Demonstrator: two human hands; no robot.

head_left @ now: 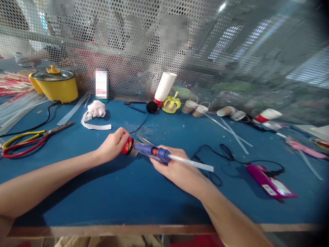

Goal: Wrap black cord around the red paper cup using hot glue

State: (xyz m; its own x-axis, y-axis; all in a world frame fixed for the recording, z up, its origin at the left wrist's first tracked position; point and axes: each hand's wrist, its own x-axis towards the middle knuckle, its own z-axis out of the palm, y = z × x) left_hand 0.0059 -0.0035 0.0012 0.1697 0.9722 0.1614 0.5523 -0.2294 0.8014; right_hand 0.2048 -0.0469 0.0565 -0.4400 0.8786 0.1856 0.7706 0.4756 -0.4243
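Observation:
My left hand (pixel 115 144) is closed around a small red cup (pixel 127 146) with a dark band, tilted on its side. In my right hand (pixel 180 164) is a blue hot glue gun (pixel 147 150), its nozzle end at the cup; whether the tip touches it I cannot tell. A long translucent glue stick (pixel 191 162) juts from the back of the gun. Just beyond the gun lies a pointed metal blade (pixel 143 140), partly hidden by it. A thin black cord (pixel 141 126) runs across the table behind the cup.
Large red-and-yellow-handled scissors (pixel 38 137) lie at left, near a yellow electric pot (pixel 60 87). A white ribbon (pixel 96 109), a phone (pixel 101 84), stacked paper cups (pixel 165 85) and a yellow crown-shaped piece (pixel 171 104) stand behind. At right is a purple power strip (pixel 271 181).

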